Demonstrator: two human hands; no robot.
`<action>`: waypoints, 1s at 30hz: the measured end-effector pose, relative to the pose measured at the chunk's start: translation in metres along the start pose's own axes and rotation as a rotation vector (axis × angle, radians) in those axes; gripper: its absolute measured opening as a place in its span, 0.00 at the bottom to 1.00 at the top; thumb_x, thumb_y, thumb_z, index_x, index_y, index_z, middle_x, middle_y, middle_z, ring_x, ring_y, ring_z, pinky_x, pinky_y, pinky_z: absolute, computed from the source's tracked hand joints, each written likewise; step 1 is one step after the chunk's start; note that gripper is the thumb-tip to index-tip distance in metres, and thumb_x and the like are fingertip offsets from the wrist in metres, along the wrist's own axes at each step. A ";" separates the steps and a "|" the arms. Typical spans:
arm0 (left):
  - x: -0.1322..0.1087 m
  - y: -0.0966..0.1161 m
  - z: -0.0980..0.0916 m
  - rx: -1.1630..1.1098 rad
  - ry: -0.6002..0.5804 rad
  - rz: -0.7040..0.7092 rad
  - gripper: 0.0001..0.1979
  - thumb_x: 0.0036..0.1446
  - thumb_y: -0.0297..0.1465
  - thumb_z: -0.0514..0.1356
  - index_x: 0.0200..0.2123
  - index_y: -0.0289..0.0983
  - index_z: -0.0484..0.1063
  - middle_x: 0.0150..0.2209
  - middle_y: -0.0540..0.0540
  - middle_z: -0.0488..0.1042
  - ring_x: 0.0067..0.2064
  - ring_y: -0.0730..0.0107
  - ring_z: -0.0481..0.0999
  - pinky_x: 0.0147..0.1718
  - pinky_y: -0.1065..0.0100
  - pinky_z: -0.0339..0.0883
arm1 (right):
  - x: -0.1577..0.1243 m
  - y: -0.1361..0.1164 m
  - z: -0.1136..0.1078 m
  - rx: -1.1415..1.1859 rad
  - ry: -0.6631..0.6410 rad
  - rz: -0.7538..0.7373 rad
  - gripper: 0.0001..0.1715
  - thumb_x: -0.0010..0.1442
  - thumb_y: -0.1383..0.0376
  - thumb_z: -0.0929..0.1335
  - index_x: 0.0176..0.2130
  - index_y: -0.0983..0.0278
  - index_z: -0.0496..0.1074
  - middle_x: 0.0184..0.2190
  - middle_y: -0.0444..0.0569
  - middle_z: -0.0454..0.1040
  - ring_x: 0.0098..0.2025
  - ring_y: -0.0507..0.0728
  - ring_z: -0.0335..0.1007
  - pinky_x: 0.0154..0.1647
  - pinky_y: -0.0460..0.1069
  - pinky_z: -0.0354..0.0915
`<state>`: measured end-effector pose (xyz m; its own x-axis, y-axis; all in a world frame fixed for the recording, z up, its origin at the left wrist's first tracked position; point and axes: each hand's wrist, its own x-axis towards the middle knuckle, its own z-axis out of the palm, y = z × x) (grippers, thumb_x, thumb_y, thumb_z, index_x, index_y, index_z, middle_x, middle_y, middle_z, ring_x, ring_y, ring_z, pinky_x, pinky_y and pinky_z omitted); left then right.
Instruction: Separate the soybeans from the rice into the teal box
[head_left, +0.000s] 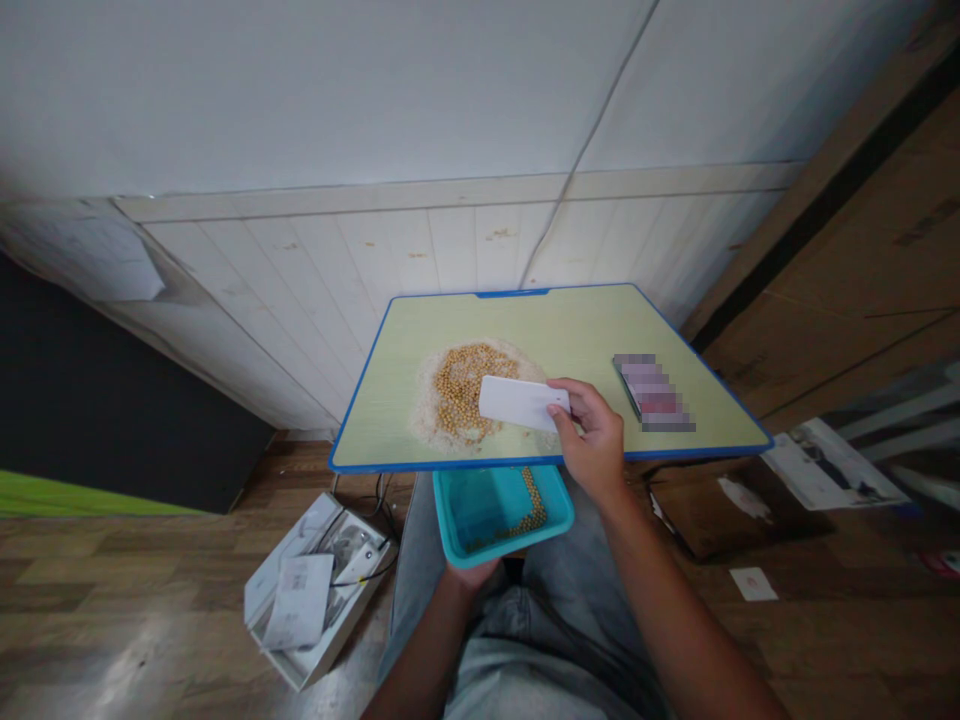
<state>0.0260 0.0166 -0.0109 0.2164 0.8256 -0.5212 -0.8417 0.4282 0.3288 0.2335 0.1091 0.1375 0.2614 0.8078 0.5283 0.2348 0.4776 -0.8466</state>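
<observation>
The left hand [471, 573] grips the underside of a teal tub [480, 505] just below the desk [585, 320] edge. The right hand [592, 440] pinches a white card [521, 402] against the heap of beans [465, 385]. Few beans lie in the tub; most look still to be moved. No writing is readable.

The person wore pale grey-blue trousers [525, 650], denim by the look, creased and rumpled over both thighs below the right hand [592, 440]. Both forearms ran bare from the wrists back to the lower edge. Only a small part of the left hand [472, 575] showed.
</observation>
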 end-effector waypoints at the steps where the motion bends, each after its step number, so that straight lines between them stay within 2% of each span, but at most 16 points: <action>1: 0.000 0.000 0.001 -0.010 0.007 0.006 0.22 0.76 0.52 0.65 0.55 0.48 0.95 0.65 0.44 0.98 0.93 0.27 0.69 0.90 0.25 0.67 | 0.000 0.000 0.000 0.001 0.003 -0.005 0.14 0.76 0.57 0.79 0.57 0.55 0.91 0.46 0.51 0.95 0.45 0.64 0.94 0.49 0.55 0.87; 6: 0.002 0.000 0.006 -0.039 0.031 0.023 0.23 0.80 0.50 0.62 0.58 0.46 0.94 0.66 0.40 0.97 0.93 0.31 0.69 0.91 0.22 0.63 | -0.002 -0.003 -0.001 0.008 -0.044 -0.018 0.13 0.75 0.57 0.78 0.56 0.55 0.92 0.43 0.49 0.94 0.42 0.63 0.92 0.46 0.54 0.86; 8: 0.002 0.000 0.005 -0.045 0.019 0.026 0.22 0.79 0.50 0.64 0.58 0.46 0.94 0.68 0.39 0.96 0.92 0.30 0.71 0.91 0.21 0.63 | -0.002 -0.003 -0.002 0.005 -0.033 -0.015 0.13 0.76 0.57 0.79 0.56 0.56 0.92 0.44 0.49 0.94 0.42 0.63 0.92 0.45 0.54 0.86; 12: 0.002 0.000 0.004 -0.025 0.014 0.013 0.20 0.74 0.51 0.69 0.56 0.46 0.94 0.64 0.39 0.98 0.91 0.26 0.71 0.90 0.19 0.62 | -0.003 -0.005 -0.003 0.000 -0.019 -0.004 0.13 0.77 0.56 0.79 0.57 0.55 0.91 0.44 0.50 0.94 0.43 0.64 0.92 0.47 0.55 0.86; 16: -0.001 0.001 0.007 0.017 -0.028 0.024 0.21 0.76 0.52 0.67 0.56 0.48 0.95 0.68 0.42 0.96 0.92 0.26 0.71 0.90 0.23 0.64 | -0.004 -0.007 -0.005 0.009 -0.056 -0.008 0.13 0.76 0.56 0.79 0.56 0.54 0.91 0.43 0.49 0.94 0.42 0.63 0.92 0.45 0.55 0.86; 21: -0.001 0.000 0.012 -0.031 -0.004 0.052 0.20 0.76 0.51 0.69 0.57 0.47 0.95 0.67 0.42 0.97 0.91 0.31 0.73 0.91 0.26 0.64 | -0.006 -0.011 -0.008 0.009 -0.036 0.008 0.13 0.76 0.55 0.80 0.56 0.55 0.92 0.43 0.50 0.94 0.41 0.64 0.92 0.43 0.54 0.85; 26: 0.001 0.001 0.006 -0.024 -0.008 0.018 0.21 0.75 0.52 0.68 0.54 0.47 0.96 0.67 0.43 0.97 0.91 0.27 0.71 0.91 0.23 0.64 | -0.008 -0.014 -0.008 0.049 -0.067 0.034 0.14 0.75 0.55 0.80 0.56 0.55 0.92 0.43 0.50 0.95 0.40 0.63 0.92 0.42 0.53 0.85; 30: 0.003 0.002 -0.001 0.048 -0.071 0.026 0.24 0.75 0.55 0.68 0.59 0.47 0.95 0.70 0.42 0.96 0.93 0.27 0.68 0.91 0.23 0.62 | -0.010 -0.013 -0.008 0.053 -0.082 0.044 0.14 0.75 0.55 0.80 0.56 0.55 0.92 0.45 0.50 0.96 0.42 0.64 0.94 0.45 0.54 0.87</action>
<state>0.0249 0.0192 -0.0122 0.2304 0.8598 -0.4557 -0.8234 0.4218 0.3796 0.2352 0.0923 0.1437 0.1921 0.8531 0.4850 0.1740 0.4568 -0.8724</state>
